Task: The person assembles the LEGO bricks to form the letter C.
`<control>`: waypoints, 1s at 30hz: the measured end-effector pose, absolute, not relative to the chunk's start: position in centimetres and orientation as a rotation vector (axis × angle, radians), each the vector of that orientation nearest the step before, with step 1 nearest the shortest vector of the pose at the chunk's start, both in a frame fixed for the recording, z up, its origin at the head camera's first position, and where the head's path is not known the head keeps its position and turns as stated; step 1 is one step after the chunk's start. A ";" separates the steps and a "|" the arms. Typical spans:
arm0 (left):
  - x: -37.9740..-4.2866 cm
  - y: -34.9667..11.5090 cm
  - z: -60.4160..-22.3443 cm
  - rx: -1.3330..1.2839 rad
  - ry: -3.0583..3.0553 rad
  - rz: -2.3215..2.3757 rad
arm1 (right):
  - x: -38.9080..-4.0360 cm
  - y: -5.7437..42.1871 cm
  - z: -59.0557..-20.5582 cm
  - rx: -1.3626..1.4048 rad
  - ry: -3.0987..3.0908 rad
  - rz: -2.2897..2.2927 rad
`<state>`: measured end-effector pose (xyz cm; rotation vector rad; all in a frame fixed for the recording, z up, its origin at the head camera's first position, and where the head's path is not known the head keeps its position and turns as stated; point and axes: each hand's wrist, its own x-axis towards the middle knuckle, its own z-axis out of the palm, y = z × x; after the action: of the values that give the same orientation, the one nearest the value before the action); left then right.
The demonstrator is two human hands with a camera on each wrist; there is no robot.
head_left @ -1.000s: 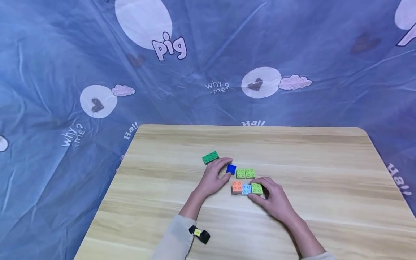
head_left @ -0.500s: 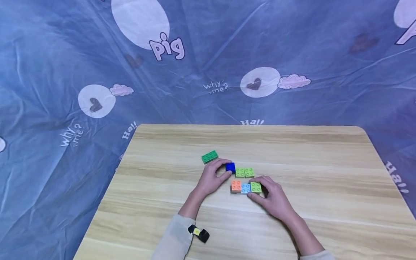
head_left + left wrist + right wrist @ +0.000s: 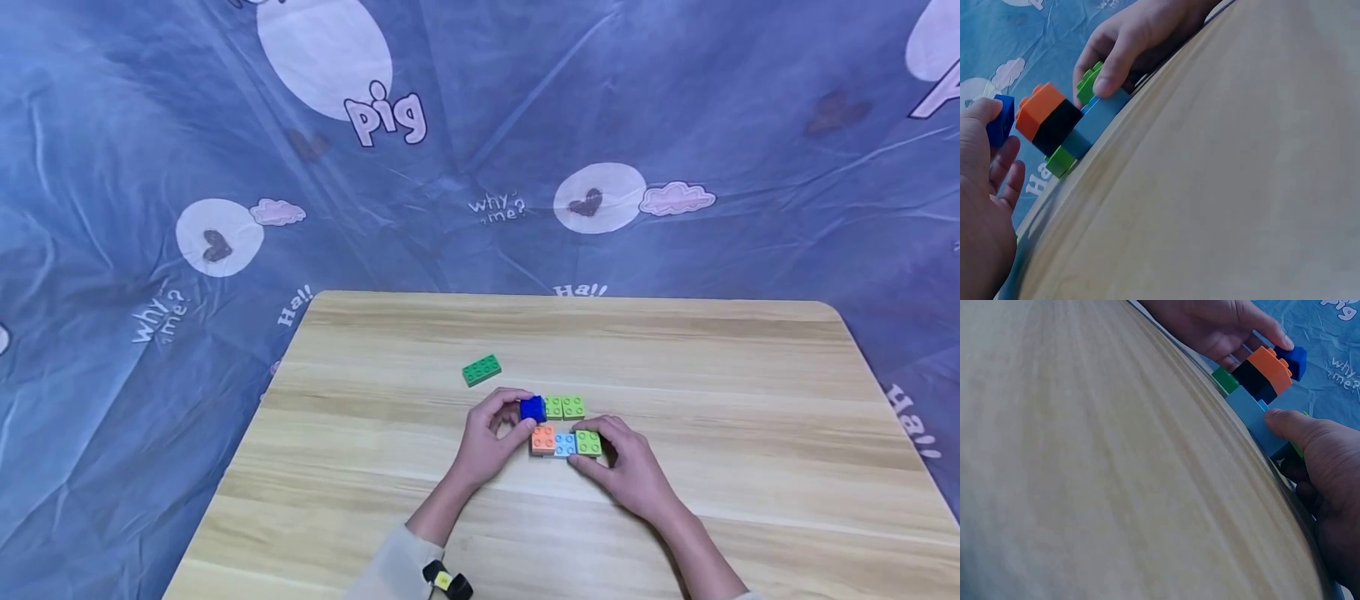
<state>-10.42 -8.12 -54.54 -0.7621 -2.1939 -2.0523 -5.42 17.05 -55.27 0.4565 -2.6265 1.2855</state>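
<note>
My left hand (image 3: 483, 442) pinches a small dark blue brick (image 3: 532, 409) between thumb and fingers. In the left wrist view this blue brick (image 3: 1001, 122) is raised off the table, beside the orange brick. My right hand (image 3: 630, 467) grips the right end of a joined block assembly. That assembly has a light blue brick (image 3: 1254, 419) as its base. On its left end an orange brick (image 3: 1041, 106) sits over a black brick (image 3: 1058, 128); a lime green brick (image 3: 588, 442) tops the right end. The right hand's fingertips are partly hidden behind the bricks.
Two lime green bricks (image 3: 564, 407) lie side by side just behind the assembly. A dark green brick (image 3: 482, 370) lies farther back to the left. The wooden table (image 3: 750, 400) ends at a blue printed cloth (image 3: 450, 233).
My left hand has taken hold of the blue brick, lifted it and brought it nearer, close to the orange brick. The right hand stays on the assembly.
</note>
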 end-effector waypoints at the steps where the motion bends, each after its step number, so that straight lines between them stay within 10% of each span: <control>1: -10.2 -8.1 -54.6 -0.790 -2.178 -2.045 | -5.4 17.1 -55.3 0.458 -2.626 1.282; 30: -9.8 -8.1 -55.3 -1.155 -2.201 -1.705 | -5.3 17.2 -55.8 0.516 -2.581 1.290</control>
<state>-9.78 -8.05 -55.30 -1.1552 -2.2009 -1.7049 -5.34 17.25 -55.77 0.5156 -2.5813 1.2896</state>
